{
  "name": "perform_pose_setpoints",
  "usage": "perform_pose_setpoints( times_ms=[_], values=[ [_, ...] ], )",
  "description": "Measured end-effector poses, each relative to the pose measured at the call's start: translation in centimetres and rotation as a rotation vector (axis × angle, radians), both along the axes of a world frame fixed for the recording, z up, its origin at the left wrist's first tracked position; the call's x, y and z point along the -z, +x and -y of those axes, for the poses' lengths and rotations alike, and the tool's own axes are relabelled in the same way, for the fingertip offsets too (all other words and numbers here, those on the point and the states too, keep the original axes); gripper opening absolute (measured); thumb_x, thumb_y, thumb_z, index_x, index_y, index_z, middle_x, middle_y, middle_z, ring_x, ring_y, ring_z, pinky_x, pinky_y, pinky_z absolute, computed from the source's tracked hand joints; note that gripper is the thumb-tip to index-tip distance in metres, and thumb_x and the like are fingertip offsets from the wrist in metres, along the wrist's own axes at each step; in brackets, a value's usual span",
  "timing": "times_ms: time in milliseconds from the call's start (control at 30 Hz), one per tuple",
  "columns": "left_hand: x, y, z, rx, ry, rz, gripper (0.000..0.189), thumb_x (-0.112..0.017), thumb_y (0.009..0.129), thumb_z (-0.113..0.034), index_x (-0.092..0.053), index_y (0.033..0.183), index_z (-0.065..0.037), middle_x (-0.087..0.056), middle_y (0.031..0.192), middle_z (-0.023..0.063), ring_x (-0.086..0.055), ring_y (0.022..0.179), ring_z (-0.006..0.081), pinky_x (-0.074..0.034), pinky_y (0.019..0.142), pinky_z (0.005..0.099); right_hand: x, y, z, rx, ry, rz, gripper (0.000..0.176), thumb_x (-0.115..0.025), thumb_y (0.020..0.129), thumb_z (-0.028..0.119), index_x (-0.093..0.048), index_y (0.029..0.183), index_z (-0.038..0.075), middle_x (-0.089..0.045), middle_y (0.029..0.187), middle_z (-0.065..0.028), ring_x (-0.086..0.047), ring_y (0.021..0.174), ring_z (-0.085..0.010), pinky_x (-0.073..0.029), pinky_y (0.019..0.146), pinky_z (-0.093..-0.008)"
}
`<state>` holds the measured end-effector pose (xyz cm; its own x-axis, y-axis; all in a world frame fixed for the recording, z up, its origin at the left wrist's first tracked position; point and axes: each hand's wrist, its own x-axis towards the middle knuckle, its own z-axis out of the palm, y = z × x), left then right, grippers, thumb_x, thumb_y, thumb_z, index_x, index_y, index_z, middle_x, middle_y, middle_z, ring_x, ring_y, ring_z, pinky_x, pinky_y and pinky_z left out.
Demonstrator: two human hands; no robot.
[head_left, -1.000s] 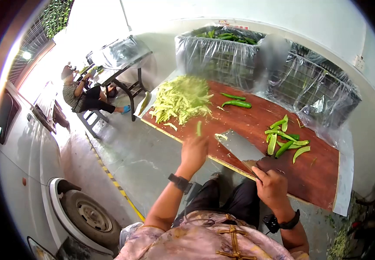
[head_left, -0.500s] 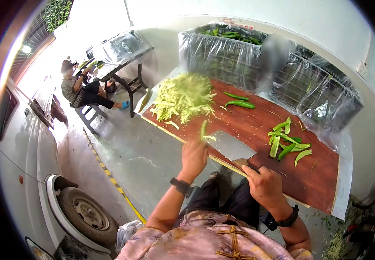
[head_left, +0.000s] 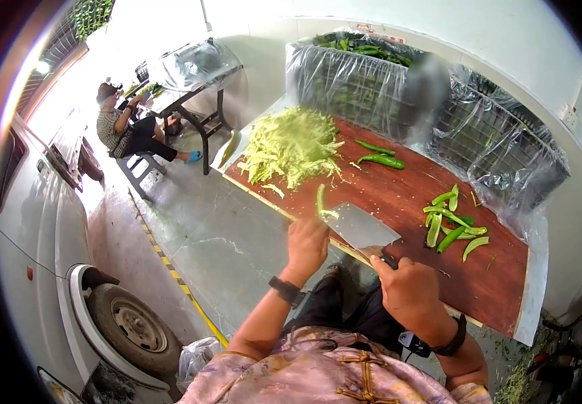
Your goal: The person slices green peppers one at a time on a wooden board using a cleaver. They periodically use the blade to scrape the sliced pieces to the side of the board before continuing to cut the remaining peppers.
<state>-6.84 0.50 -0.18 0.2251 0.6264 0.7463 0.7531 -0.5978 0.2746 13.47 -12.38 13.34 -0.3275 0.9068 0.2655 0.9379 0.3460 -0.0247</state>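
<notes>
My right hand point(head_left: 413, 291) is closed round the dark handle of a cleaver point(head_left: 364, 227), whose broad blade lies low over the near edge of a reddish-brown board point(head_left: 385, 195). At the blade's left end, my left hand point(head_left: 307, 246) has its fingers curled on a piece of green chili pepper point(head_left: 320, 199) that sticks up past them. Pale green shreds cling by the blade tip. Beyond my left hand, a heap of pale green shreds point(head_left: 289, 148) covers the board's left end. Split pepper pieces point(head_left: 433, 229) are piled to the right.
Two whole chili peppers point(head_left: 382, 161) lie mid-board. Plastic-lined crates point(head_left: 351, 81) of green peppers stand against the wall behind. On the left are a parked white van point(head_left: 42, 249) and a seated person point(head_left: 117, 128) at a second table point(head_left: 197, 94). Yellow-black tape point(head_left: 163, 256) marks the floor.
The view has shifted slightly, so the board and heap appear a little to the right. Both hands keep their holds on the pepper piece and the cleaver, in nearly the same place.
</notes>
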Motion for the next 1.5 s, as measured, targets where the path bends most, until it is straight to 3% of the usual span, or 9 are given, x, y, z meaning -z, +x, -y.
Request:
perform_pose_setpoints(
  times_ms=[533,600,833,933,1100,1500],
  values=[
    [-0.2,-0.4,-0.9,0.082,0.033,0.046,0.014,-0.068,0.074,-0.006,-0.067,0.088,-0.008,-0.062,0.093,0.0054,-0.057,0.093,0.0286,-0.043,0.081,0.0410,3.2,-1.3,-2.1,-0.038,0.096,-0.063,0.041,-0.066,0.076,0.010,-0.071,0.116,0.016,-0.057,0.071,-0.0135,-0.060,0.059,-0.0312,-0.049,0.054,-0.0419],
    [-0.3,-0.4,-0.9,0.090,0.036,0.045,0.014,-0.068,0.074,-0.007,-0.067,0.088,-0.008,-0.062,0.093,0.0054,-0.057,0.092,0.0287,-0.043,0.081,0.0411,4.0,-1.5,-2.8,-0.067,0.111,-0.046,0.038,-0.058,0.082,0.013,-0.067,0.119,0.013,-0.058,0.071,-0.0125,-0.061,0.059,-0.0305,-0.051,0.055,-0.0415],
    [-0.1,-0.4,-1.0,0.087,0.024,0.035,0.015,-0.068,0.074,-0.007,-0.068,0.089,-0.007,-0.062,0.092,0.0059,-0.056,0.090,0.0286,-0.043,0.080,0.0411,6.0,-3.0,-5.3,-0.023,0.159,-0.079,0.044,-0.067,0.077,0.011,-0.069,0.120,0.018,-0.058,0.075,-0.0136,-0.061,0.061,-0.0317,-0.050,0.056,-0.0424],
    [-0.2,-0.2,-0.9,0.061,-0.018,0.038,0.013,-0.068,0.073,-0.006,-0.067,0.086,-0.008,-0.065,0.094,0.0047,-0.059,0.090,0.0257,-0.044,0.084,0.0400,5.0,-3.5,-7.1,0.022,0.049,-0.049,0.044,-0.068,0.079,0.014,-0.067,0.123,0.020,-0.061,0.079,-0.0149,-0.064,0.066,-0.0328,-0.052,0.059,-0.0430],
    [-0.2,-0.5,-0.8,0.044,-0.004,0.001,0.019,-0.068,0.075,-0.006,-0.069,0.094,-0.008,-0.066,0.097,0.0046,-0.059,0.090,0.0254,-0.044,0.083,0.0391,4.0,-3.3,-10.1,0.033,0.052,-0.139,0.040,-0.067,0.085,0.020,-0.065,0.125,0.021,-0.064,0.082,-0.0174,-0.065,0.069,-0.0355,-0.053,0.063,-0.0452],
    [0.3,-0.4,-0.9,0.042,-0.025,0.058,0.021,-0.068,0.076,-0.006,-0.070,0.096,-0.007,-0.065,0.094,0.0047,-0.058,0.090,0.0256,-0.043,0.083,0.0382,1.5,2.1,-2.6,0.050,0.085,-0.106,0.036,-0.073,0.079,0.017,-0.071,0.115,0.021,-0.055,0.068,-0.0104,-0.060,0.062,-0.0312,-0.048,0.055,-0.0428]
  ],
)
